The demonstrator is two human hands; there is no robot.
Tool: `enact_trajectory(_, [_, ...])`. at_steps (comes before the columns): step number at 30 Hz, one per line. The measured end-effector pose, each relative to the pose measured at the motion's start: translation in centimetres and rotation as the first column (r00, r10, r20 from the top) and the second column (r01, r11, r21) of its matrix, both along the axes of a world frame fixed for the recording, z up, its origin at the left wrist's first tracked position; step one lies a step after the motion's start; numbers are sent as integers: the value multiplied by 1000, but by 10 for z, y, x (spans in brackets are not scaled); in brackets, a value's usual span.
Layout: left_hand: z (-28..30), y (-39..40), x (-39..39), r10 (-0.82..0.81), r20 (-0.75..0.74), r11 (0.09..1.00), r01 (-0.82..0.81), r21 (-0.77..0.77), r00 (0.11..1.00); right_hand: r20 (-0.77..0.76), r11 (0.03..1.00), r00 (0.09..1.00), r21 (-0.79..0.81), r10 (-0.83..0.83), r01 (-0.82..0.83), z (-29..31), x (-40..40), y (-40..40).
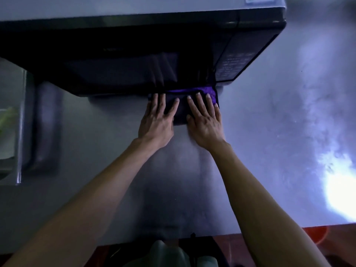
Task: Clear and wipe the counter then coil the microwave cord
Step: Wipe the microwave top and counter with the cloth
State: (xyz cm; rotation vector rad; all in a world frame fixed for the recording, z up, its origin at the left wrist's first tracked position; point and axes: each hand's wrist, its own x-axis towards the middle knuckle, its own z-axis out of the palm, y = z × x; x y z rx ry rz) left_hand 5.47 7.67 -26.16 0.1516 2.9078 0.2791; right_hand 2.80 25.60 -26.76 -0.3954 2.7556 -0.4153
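A dark purple cloth (182, 110) lies flat on the steel counter (269, 122), its far edge tucked under the front of a black microwave (134, 60). My left hand (158, 120) presses on the cloth's left part with straight, spread fingers. My right hand (205, 120) lies flat on its right part, fingers straight and pointing at the microwave. The two hands are side by side, almost touching. No cord is in view.
A sink basin (11, 132) with something green in it sits at the far left, beside a raised steel ridge (46, 128). Bright glare (339, 189) covers the counter's right side. An orange tub (317, 236) stands on the floor past the near edge.
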Motion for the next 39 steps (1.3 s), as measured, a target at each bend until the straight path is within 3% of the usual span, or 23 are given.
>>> enact_trajectory(11, [-2,88,-29,-39,40,999,39,9,998,-10,996,996,7,-92,92,3,-10,81])
enact_trajectory(23, [-4,89,23,-125,0,992,125,33,992,17,993,997,91,-81,79,1,50,86])
enact_trajectory(30, [-3,55,79,-109,36,992,106,68,993,38,988,994,121,-102,97,-7,107,47])
enact_trajectory(39, [-2,-64,130,21,30,997,-23,71,999,38,993,999,117,17,-21,-1,141,-79])
